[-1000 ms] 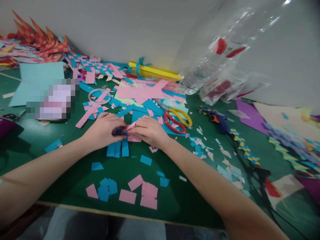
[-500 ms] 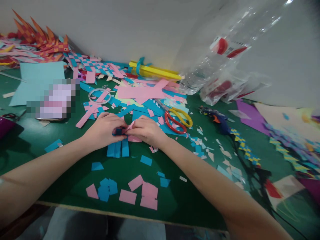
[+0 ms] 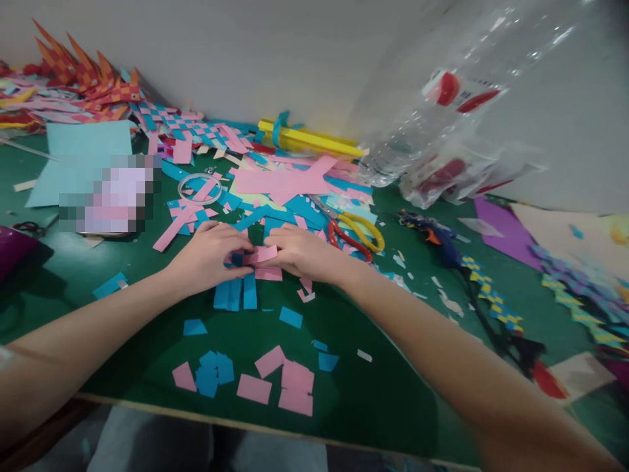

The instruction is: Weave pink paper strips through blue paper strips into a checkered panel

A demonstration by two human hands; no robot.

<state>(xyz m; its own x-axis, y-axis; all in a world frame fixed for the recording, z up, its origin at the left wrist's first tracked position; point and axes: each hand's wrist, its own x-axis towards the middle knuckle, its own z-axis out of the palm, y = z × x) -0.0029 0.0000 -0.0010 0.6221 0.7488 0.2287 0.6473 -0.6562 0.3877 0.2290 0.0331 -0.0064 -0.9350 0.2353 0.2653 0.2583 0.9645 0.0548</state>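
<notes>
My left hand [image 3: 216,250] is closed on a small folded piece of blue and pink paper; its fingers partly hide the dark blue fold [image 3: 236,258]. From that piece a pink paper strip [image 3: 263,254] sticks out to the right. The fingers of my right hand [image 3: 301,252] pinch the strip's right end. Below my hands, blue paper strips [image 3: 228,295] lie side by side on the green table [image 3: 354,413], with another pink strip [image 3: 268,273] just above and to their right.
Red-and-yellow-handled scissors [image 3: 356,233] lie right of my hands. A tape roll [image 3: 200,189] and pink paper [image 3: 280,182] lie beyond them. Pink scraps [image 3: 254,388] and blue scraps [image 3: 215,373] dot the near side. A plastic bottle [image 3: 437,105] leans at the back right, and a phone [image 3: 115,200] lies left.
My right hand has shifted slightly right along the pink strip, which was bent upward and now extends flatter between my hands. The whole view has moved a little.
</notes>
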